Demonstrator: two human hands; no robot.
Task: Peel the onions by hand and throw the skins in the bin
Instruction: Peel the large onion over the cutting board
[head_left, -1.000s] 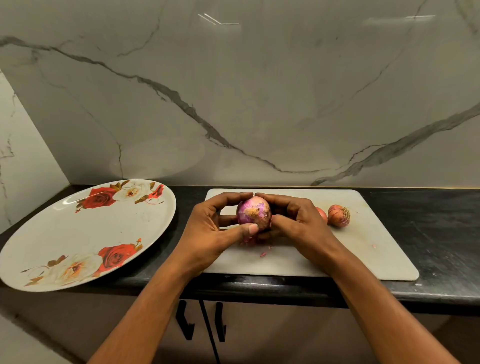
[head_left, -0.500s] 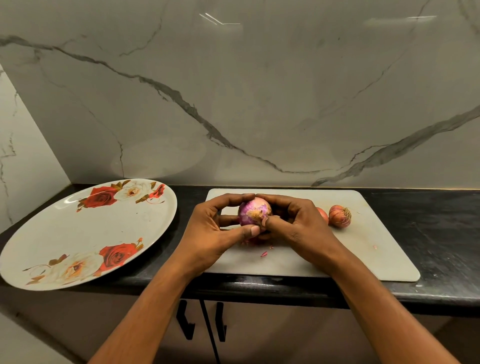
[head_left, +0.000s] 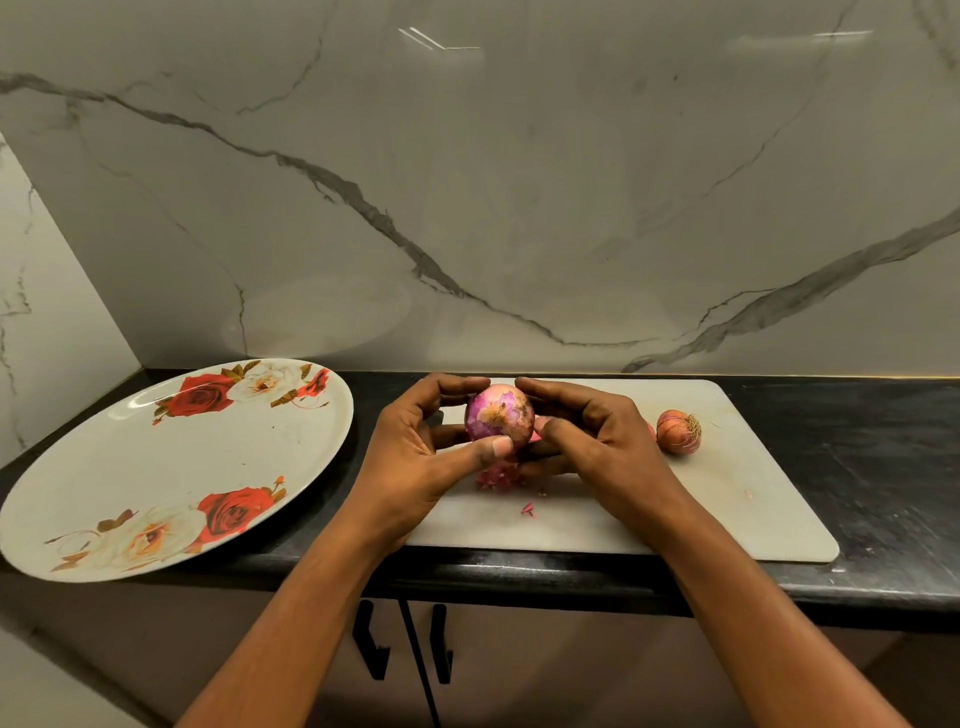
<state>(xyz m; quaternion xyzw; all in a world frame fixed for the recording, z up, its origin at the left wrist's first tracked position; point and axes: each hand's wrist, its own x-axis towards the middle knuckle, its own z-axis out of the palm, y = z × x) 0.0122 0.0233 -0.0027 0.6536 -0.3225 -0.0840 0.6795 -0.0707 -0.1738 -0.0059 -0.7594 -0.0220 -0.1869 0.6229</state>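
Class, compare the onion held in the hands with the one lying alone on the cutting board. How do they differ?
The held onion sits between the left hand and right hand; the lone onion lies untouched on the cutting board. The held onion shows glossy purple with patches of dry skin; the lone onion is fully in dull orange-brown skin, roots showing. The held onion looks larger than the lone onion. Both are round.

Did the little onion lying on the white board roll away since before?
No. The little onion lies in the same spot on the white board, just as near its far edge and right end as before.
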